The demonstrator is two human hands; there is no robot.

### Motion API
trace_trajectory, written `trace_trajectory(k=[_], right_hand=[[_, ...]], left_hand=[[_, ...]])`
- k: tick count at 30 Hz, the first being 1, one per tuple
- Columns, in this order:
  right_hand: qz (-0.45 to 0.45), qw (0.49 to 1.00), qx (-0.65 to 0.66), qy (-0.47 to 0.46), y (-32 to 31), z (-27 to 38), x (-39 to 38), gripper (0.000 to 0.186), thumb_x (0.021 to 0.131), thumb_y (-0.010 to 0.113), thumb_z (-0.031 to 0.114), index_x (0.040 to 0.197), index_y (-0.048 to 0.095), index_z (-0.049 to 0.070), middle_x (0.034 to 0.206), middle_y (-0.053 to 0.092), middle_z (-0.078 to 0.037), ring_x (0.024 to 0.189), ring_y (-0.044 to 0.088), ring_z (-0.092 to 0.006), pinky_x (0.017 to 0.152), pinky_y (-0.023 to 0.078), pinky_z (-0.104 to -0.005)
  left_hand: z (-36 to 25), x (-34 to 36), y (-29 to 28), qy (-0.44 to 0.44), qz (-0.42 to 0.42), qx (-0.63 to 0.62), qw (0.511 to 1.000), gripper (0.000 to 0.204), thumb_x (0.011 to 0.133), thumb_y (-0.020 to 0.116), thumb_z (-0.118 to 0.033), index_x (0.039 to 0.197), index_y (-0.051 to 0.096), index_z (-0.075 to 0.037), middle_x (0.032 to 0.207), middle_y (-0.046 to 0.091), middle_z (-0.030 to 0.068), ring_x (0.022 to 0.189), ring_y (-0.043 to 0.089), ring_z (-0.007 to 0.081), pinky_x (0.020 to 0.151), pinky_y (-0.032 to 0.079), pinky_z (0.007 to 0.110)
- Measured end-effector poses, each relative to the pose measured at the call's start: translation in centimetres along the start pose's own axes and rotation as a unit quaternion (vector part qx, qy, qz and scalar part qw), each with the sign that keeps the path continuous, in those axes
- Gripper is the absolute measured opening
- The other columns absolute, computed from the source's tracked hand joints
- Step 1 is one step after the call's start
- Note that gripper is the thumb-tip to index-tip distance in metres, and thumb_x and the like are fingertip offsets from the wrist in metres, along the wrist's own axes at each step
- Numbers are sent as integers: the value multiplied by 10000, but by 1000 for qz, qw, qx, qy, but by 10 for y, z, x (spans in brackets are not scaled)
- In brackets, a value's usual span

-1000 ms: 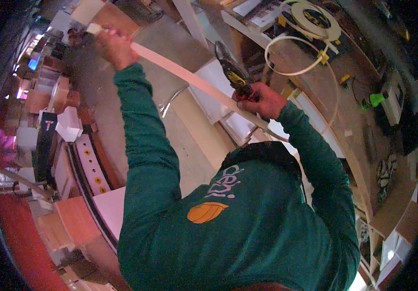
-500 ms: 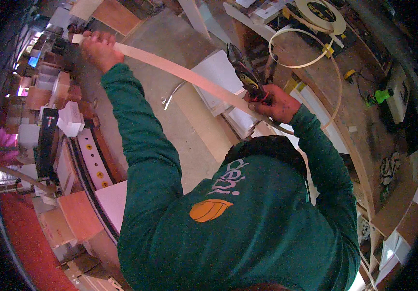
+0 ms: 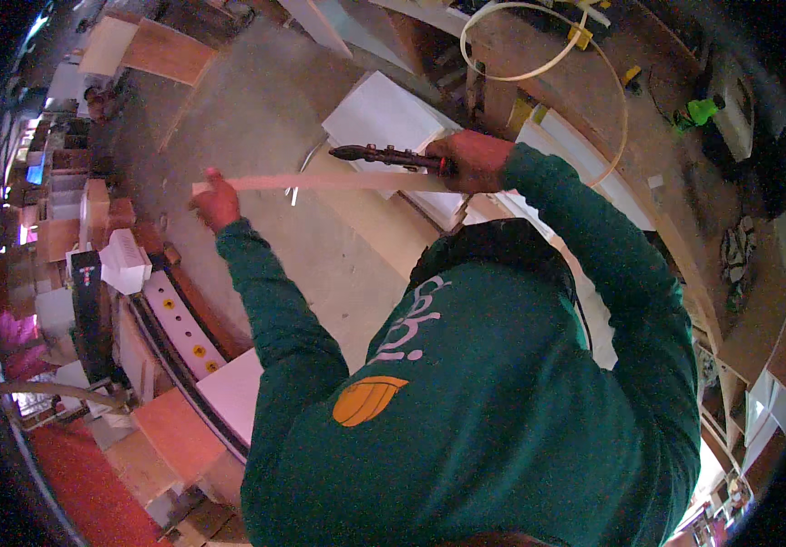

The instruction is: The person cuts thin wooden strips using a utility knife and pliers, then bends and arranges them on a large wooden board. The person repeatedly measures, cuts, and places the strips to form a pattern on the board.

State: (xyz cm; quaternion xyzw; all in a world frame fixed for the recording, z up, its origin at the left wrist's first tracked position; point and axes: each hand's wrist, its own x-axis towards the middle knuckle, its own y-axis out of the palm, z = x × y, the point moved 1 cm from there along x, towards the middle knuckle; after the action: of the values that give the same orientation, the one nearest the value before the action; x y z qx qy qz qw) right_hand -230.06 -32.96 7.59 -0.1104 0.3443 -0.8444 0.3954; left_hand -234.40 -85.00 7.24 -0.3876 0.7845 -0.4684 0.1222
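Over a cluttered workshop floor [image 3: 256, 118], both hands' fingers clamp a pale strip [image 3: 320, 182], right hand [image 3: 475, 159] also gripping pliers [image 3: 384, 156].

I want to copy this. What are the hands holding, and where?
Left hand pinches one end of a pale strip; right hand grips a dark tool by its handle.

A dusty concrete floor [image 3: 256, 118] carries stacked wooden boards [image 3: 165, 50] and white panels [image 3: 384, 114]; a red mat [image 3: 83, 483] lies left.

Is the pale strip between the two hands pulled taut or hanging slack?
Taut: the pale strip runs straight from the left hand to the right hand, which also grips a dark tool.
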Motion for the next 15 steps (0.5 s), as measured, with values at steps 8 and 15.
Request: trace_trajectory(k=[8,15], right_hand=[[42,999,-30,15,21,-11,13,186,870,681,183,974,704,31,883,724,-222,873,716,-450,795,554,-555],[85,996,6,3,11,-3,2,228,863,713,221,971,714,20,881,734,-216,859,729,-414,786,564,-532]], left_hand=[[-42,-204,5,395,159,17,905,464,944,681,-315,1295,628,-15,1316,635,239,1259,564,434,1148,370,587],[-111,-299,35,570,402,17,716,239,993,593,-154,1183,698,-54,1130,711,220,1110,646,464,1045,469,563]])
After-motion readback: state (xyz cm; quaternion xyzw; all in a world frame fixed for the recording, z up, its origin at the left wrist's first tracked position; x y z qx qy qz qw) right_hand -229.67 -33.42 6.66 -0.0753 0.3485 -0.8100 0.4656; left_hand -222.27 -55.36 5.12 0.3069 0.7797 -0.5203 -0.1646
